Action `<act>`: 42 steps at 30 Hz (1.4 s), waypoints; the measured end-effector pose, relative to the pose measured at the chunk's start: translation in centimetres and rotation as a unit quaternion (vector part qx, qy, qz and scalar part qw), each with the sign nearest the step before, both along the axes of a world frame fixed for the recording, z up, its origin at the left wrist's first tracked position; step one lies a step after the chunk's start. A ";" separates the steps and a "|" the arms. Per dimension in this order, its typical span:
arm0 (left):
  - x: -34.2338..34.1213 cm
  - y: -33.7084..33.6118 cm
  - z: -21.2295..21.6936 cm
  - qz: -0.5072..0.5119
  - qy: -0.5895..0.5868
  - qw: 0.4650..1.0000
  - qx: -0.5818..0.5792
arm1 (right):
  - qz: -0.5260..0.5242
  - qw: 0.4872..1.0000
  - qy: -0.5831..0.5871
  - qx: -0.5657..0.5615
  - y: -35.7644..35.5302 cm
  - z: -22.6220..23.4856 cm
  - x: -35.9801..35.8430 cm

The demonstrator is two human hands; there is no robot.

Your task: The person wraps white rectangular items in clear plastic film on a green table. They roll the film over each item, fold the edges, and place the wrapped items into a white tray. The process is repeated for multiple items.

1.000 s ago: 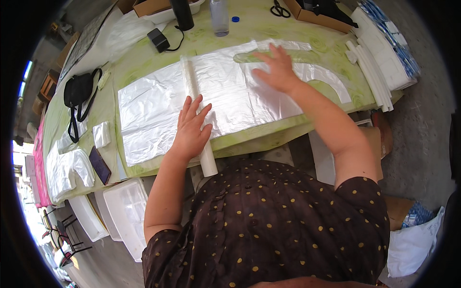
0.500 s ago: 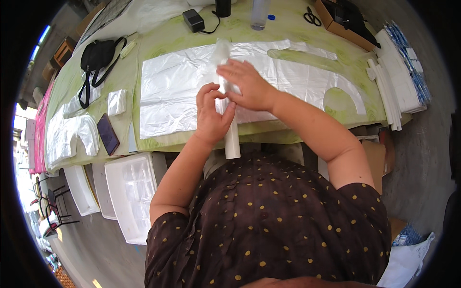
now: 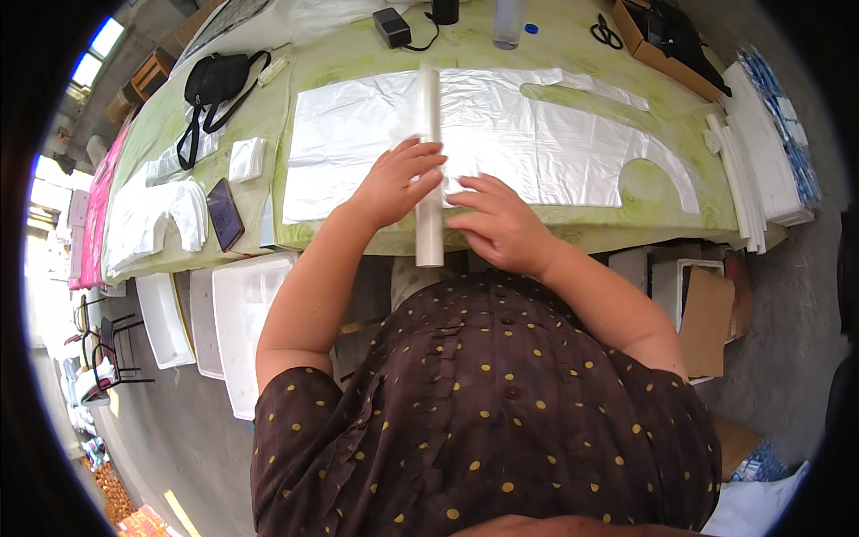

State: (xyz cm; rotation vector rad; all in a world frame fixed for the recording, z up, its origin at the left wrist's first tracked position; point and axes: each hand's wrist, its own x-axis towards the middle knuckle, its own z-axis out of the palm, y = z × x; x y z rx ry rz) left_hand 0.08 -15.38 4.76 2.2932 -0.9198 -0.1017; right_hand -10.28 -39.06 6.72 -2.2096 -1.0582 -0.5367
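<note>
Left hand [image 3: 394,183] and right hand [image 3: 497,224], fingers spread flat, no closed grip, against white roll [image 3: 429,170]

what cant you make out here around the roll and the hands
Head view, the only one:
- Middle of the white roll: covered by the left hand.
- Plastic sheet under the right hand: hidden by it.
- Table's near edge: partly blocked by both forearms.
- Scissors: too small for detail.

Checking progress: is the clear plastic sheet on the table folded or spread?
Spread: the plastic sheet lies flat across the green table, under the white roll.
</note>
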 end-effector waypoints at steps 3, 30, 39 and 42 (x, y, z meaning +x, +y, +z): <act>-2.8 2.1 -1.2 0.148 -0.067 0.986 -0.040 | -0.040 0.996 0.061 0.044 -2.9 -0.7 -3.2; 1.6 3.3 -0.2 0.260 0.162 0.934 -0.181 | -0.071 0.976 0.155 0.134 -3.9 -3.6 -6.8; 0.3 0.7 -0.8 0.290 0.076 0.953 -0.043 | -0.081 0.974 0.175 0.122 -4.4 -3.9 -7.2; 0.0 0.3 -0.9 0.316 0.083 0.944 -0.050 | -0.081 0.973 0.178 0.126 -4.2 -3.8 -7.2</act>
